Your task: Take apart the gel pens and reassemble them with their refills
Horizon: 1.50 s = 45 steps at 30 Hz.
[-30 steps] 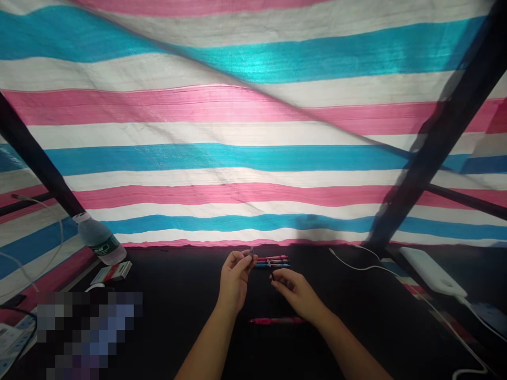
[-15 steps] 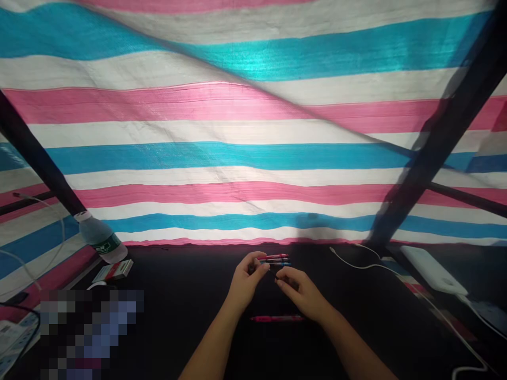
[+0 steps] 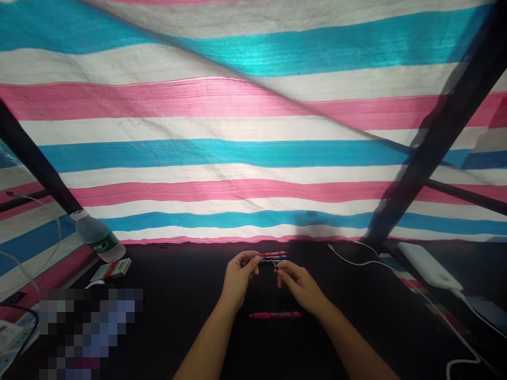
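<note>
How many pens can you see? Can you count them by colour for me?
Red pen: 1
Dark pen, exact colour hard to tell: 1
Blue pen: 1
Pink pen: 1
Total: 4

Whole setup's under a big pink, white and blue striped tarp filling the top of the frame, with black poles slanting up at the right. Lower left there's a tilted water bottle, a small red-and-white box just beside it, and a power strip in the corner. Over right, a white power bank sits near the edge of the black tabletop, white cable snaking toward it.
</note>
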{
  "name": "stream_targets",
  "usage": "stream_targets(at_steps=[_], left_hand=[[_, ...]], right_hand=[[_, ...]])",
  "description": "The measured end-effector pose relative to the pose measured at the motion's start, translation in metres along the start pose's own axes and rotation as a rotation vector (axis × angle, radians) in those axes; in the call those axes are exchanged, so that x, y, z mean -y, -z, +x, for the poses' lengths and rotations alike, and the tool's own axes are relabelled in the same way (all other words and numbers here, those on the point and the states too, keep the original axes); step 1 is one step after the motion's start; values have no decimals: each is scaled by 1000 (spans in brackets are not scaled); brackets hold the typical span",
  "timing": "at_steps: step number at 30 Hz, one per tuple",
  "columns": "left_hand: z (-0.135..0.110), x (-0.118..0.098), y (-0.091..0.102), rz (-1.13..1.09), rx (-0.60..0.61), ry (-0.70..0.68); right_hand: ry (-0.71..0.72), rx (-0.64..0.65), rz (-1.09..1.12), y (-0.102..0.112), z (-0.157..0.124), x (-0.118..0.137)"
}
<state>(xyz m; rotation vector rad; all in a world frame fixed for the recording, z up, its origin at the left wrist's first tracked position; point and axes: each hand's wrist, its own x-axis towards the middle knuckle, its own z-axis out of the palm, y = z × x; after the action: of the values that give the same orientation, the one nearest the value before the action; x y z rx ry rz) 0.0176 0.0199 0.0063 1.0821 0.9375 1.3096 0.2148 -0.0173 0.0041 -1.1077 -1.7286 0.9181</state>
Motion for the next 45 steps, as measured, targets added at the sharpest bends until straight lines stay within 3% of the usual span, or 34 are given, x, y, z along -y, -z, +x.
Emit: stream_targets(at_steps=[5,11,24,45], left_hand=[[1,-4,-1,-322,21,162],[0,-5,0,-403,48,217],[-4,-5,-5,-206,145,149],[-6,-1,-4,38,185,91]], right_hand=[[6,3,84,-2,-1,1],[12,6,133,-4,-1,-2],[35,14,16,-9,-3,0],[-33,-39,42,-11,1,-4]])
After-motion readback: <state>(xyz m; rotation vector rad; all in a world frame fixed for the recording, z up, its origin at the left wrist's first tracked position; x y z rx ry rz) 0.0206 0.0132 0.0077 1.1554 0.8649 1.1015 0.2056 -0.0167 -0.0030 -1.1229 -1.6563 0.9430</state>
